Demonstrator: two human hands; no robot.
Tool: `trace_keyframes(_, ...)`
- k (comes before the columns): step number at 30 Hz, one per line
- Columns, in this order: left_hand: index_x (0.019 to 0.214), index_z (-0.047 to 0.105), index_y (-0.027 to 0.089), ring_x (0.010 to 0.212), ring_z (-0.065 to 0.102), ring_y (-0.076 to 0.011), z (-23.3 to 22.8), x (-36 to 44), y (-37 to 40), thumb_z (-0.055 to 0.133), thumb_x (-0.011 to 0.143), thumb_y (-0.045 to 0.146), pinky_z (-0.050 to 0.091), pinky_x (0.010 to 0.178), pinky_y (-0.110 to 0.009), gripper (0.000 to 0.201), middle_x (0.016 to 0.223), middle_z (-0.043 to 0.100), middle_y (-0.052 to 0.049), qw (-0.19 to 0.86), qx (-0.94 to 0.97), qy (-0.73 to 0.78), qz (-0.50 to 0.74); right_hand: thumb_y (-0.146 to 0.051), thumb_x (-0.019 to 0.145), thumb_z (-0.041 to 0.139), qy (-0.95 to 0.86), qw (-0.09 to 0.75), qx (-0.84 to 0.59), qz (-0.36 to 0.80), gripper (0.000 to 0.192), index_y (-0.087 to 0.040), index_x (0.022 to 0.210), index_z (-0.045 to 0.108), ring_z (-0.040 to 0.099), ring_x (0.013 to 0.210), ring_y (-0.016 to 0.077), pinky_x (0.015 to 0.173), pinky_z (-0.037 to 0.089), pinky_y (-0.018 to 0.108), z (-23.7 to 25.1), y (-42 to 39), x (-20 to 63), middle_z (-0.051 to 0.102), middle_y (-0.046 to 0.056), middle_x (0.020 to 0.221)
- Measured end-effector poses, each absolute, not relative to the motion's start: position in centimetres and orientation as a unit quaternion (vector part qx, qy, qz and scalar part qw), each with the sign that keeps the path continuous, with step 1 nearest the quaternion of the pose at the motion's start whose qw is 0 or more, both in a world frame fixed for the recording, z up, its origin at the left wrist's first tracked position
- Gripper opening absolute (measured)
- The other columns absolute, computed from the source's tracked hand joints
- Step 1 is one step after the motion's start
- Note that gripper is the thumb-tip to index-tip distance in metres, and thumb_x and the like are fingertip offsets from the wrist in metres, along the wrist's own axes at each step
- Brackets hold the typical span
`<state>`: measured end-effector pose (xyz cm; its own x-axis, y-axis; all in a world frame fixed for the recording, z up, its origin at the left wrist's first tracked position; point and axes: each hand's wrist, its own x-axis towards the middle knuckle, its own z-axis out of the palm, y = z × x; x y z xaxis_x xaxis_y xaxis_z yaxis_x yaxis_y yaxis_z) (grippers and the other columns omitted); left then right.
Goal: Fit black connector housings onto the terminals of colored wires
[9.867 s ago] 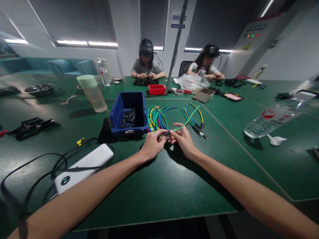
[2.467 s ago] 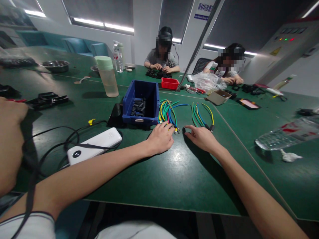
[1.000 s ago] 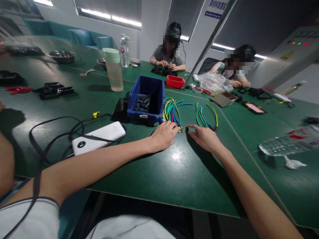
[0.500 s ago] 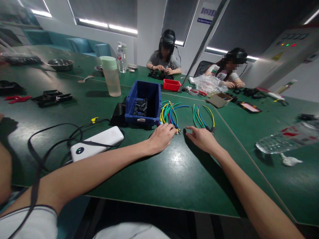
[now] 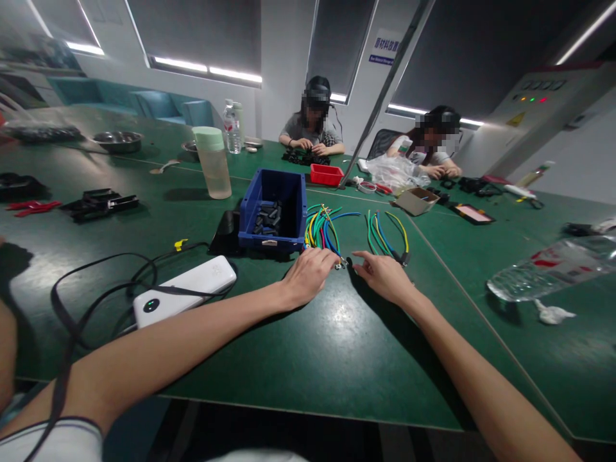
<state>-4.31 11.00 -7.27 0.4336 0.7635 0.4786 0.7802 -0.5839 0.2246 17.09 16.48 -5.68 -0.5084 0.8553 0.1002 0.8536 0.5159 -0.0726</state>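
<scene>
My left hand (image 5: 310,274) has its fingers closed at the near end of a bundle of coloured wires (image 5: 320,228). A wire with a metal terminal (image 5: 343,262) shows at its fingertips. My right hand (image 5: 384,276) faces it a short distance away, with a small black sleeve (image 5: 350,262) at its index fingertip; the pinch is partly hidden. Beyond the right hand lies a second group of green, blue and yellow wires (image 5: 380,232), with black sleeves (image 5: 403,258) on their near ends. A blue bin (image 5: 272,243) holding several black sleeves (image 5: 267,219) stands left of the bundle.
A white power bank (image 5: 185,292) with a black cable lies left of my left forearm. A lidded bottle (image 5: 212,163) stands behind the bin. A plastic water bottle (image 5: 553,266) lies at the right. Two people sit across the table near a red bin (image 5: 326,174).
The camera view has shifted slightly. My right hand has come a little nearer to my left hand, and the black sleeve is now close beside the terminal.
</scene>
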Motion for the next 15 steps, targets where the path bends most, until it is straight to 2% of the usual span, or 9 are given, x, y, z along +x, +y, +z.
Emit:
trace_keyframes(4, 0.109, 0.053, 0.016, 0.097, 0.055, -0.0190, -7.6, -4.4, 11.0, 0.045, 0.076, -0.002, 0.044, 0.088, -0.035, 0.039, 0.104, 0.061, -0.007, 0.013, -0.850, -0.439, -0.291, -0.036, 0.088, 0.047, -0.872, 0.091, -0.481, 0.018, 0.036, -0.022, 0.119, 0.058, 0.064, 0.070, 0.0189, 0.061, 0.040, 0.026, -5.7, 16.2, 16.7, 0.069, 0.003, 0.077)
trace_keyframes(8, 0.112, 0.053, 0.016, 0.099, 0.056, -0.0187, -7.7, -4.6, 11.1, 0.047, 0.077, 0.000, 0.043, 0.090, -0.035, 0.039, 0.108, 0.061, -0.007, 0.009, -0.847, -0.424, -0.321, -0.035, 0.088, 0.047, -0.875, 0.115, -0.469, 0.021, 0.036, -0.021, 0.119, 0.057, 0.064, 0.070, 0.0187, 0.063, 0.043, 0.027, -5.8, 16.1, 16.5, 0.069, 0.004, 0.080)
trace_keyframes(15, 0.105, 0.053, 0.016, 0.092, 0.056, -0.0175, -7.8, -4.6, 11.2, 0.043, 0.081, 0.001, 0.044, 0.088, -0.033, 0.029, 0.103, 0.062, -0.004, 0.006, -0.835, -0.430, -0.344, -0.042, 0.089, 0.045, -0.890, 0.156, -0.427, 0.026, 0.049, -0.019, 0.132, 0.045, 0.061, 0.102, 0.0227, 0.083, 0.047, 0.034, -6.5, 15.4, 15.7, 0.062, 0.011, 0.117)
